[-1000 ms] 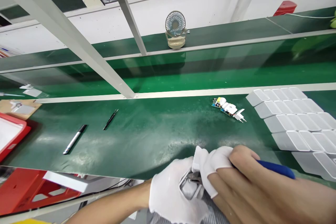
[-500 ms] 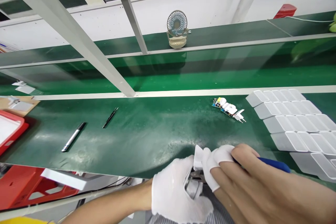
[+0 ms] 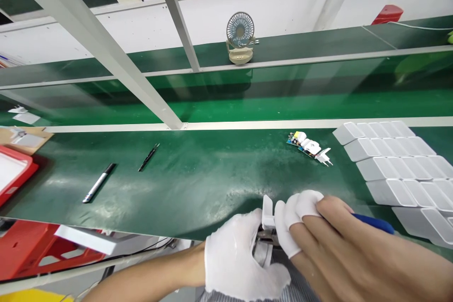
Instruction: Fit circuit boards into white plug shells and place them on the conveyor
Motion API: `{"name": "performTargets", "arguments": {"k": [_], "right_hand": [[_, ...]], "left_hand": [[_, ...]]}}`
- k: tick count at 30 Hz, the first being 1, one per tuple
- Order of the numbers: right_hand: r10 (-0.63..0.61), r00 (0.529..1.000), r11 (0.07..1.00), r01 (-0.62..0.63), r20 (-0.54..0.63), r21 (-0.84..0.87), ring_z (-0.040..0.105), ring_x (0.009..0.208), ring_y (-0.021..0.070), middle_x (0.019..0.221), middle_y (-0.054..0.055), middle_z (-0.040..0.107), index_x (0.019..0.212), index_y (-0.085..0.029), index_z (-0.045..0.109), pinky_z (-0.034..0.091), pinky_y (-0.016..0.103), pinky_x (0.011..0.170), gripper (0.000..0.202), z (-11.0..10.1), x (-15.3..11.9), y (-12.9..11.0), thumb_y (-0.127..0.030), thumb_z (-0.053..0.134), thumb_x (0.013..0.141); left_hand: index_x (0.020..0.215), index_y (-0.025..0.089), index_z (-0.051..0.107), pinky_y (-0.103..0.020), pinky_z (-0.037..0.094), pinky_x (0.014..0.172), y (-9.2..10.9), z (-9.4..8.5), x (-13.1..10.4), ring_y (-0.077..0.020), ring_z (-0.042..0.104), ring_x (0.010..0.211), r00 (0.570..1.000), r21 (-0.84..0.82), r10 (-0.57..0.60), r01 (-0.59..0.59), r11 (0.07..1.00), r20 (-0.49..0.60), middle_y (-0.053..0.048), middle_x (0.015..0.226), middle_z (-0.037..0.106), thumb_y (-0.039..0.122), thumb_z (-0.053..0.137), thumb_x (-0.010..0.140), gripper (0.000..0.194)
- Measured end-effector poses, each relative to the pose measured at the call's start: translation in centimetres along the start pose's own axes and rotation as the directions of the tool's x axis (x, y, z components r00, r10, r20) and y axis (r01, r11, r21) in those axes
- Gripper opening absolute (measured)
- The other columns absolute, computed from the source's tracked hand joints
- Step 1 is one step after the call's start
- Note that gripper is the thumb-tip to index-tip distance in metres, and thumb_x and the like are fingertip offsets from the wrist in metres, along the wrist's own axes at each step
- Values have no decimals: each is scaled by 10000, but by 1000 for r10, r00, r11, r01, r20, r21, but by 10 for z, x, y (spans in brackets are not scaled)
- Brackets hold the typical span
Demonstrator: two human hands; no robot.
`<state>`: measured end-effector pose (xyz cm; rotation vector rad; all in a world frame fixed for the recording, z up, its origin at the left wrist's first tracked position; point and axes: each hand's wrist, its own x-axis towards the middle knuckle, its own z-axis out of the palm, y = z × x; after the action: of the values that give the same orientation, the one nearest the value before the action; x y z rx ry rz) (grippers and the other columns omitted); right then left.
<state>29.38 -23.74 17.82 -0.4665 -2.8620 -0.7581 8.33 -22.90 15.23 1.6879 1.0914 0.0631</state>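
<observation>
My left hand (image 3: 237,257), in a white glove, is closed around a small white plastic housing (image 3: 268,214) at the bench's front edge. White finger cots cover fingertips of my right hand (image 3: 332,231), which is wrapped around pliers with a blue handle (image 3: 375,223). The metal jaws of the pliers lie against the housing, between both hands. Whether they bite on it is hidden by my fingers. Beyond my hands, a few small circuit boards with white parts and a plug (image 3: 309,147) rest on the green bench (image 3: 198,174).
Rows of translucent white cases (image 3: 392,165) stand at the right. A marker (image 3: 99,183) and black tweezers (image 3: 148,157) lie at the left, near a red tray (image 3: 26,172). A small fan (image 3: 240,37) sits on the shelf behind; a slanted metal post (image 3: 116,66) crosses the left side.
My right hand has shifted slightly right and up with the pliers, showing more of the white housing. The left hand stays nearly in place, still holding it.
</observation>
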Motion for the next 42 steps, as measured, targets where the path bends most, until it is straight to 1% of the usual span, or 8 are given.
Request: {"name": "performTargets", "arguments": {"k": [9, 14, 19, 24, 28, 35, 39, 42], "right_hand": [[-18, 999, 999, 17, 38, 34, 518, 664, 208, 737, 41, 655, 856, -193, 655, 367, 436, 671, 166, 4, -7, -5, -293, 531, 810], [-29, 997, 999, 26, 78, 36, 515, 666, 217, 732, 51, 634, 820, -203, 647, 374, 443, 674, 165, 4, -5, -2, -281, 503, 793], [1, 996, 1000, -1, 85, 6, 405, 548, 173, 584, 28, 536, 633, -211, 554, 281, 389, 582, 117, 4, -1, 2, -189, 540, 747], [-5, 998, 1000, 5, 59, 1, 454, 588, 200, 670, 50, 606, 707, -207, 608, 318, 415, 614, 137, 5, -3, 2, -247, 521, 806], [-20, 998, 1000, 20, 64, 0, 425, 570, 193, 618, 39, 569, 678, -213, 590, 301, 400, 587, 150, 5, -5, 1, -275, 534, 802], [33, 997, 999, -34, 73, 16, 430, 605, 190, 691, 46, 599, 723, -210, 595, 301, 392, 599, 71, 4, -6, -1, -239, 562, 778], [30, 995, 999, -31, 98, 9, 405, 590, 182, 625, 33, 550, 680, -213, 573, 296, 383, 594, 123, 5, -6, -2, -222, 542, 798], [44, 993, 999, -42, 106, -19, 392, 563, 177, 590, 30, 517, 645, -213, 550, 294, 380, 581, 143, 6, -6, -5, -187, 519, 783]], "left_hand": [[995, 259, 618, -270, 542, 707, -5, 0, 6, -193, 691, 823, 996, -43, 70, -68, 997, 50, 3, 963, 742, 351, 733, 717, 314], [962, 296, 611, -295, 557, 715, -9, 9, 9, -229, 710, 900, 996, -51, 86, -86, 995, 7, -15, 983, 739, 325, 714, 740, 246], [956, 237, 622, -285, 551, 699, -9, 5, 7, -215, 702, 822, 996, -56, 87, -85, 995, 26, -3, 898, 731, 317, 746, 694, 301], [936, 224, 618, -262, 522, 670, -6, 1, 8, -179, 668, 753, 996, -28, 74, -73, 997, 54, 16, 887, 730, 357, 751, 672, 324], [907, 222, 616, -261, 501, 650, -7, 3, 9, -179, 654, 734, 997, 8, 54, -54, 998, 58, 11, 853, 713, 357, 737, 672, 297], [871, 226, 613, -276, 499, 660, -9, 8, 13, -194, 649, 732, 997, 47, 52, -55, 997, 56, 5, 827, 694, 370, 740, 651, 292], [918, 232, 617, -283, 511, 715, -7, 9, 16, -210, 657, 803, 997, 49, 67, -68, 996, 34, 0, 890, 700, 343, 744, 640, 325], [875, 229, 617, -269, 507, 669, -7, 7, 15, -187, 647, 728, 996, 37, 75, -76, 996, 47, 12, 819, 692, 367, 731, 672, 271]]}}
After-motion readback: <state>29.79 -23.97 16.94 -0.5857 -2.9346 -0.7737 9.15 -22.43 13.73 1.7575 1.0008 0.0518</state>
